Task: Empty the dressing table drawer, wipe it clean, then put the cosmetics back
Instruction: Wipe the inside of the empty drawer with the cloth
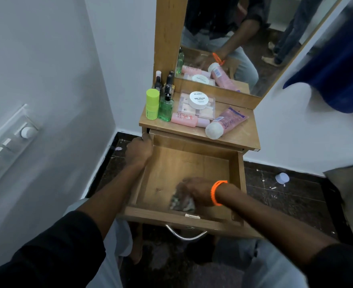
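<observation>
Right hand (194, 191) grips a cloth (181, 201), wiping the emptied drawer (192, 163); left hand (139, 150) clasps its corner. Cosmetics (192, 113) wait on the worktop (240, 136), unreturned.

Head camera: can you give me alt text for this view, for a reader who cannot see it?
A person's right hand wipes the floor of the open, emptied wooden drawer with a crumpled cloth, while the left hand grips the drawer's back left corner. The cosmetics sit on the dressing table top below a mirror.
</observation>
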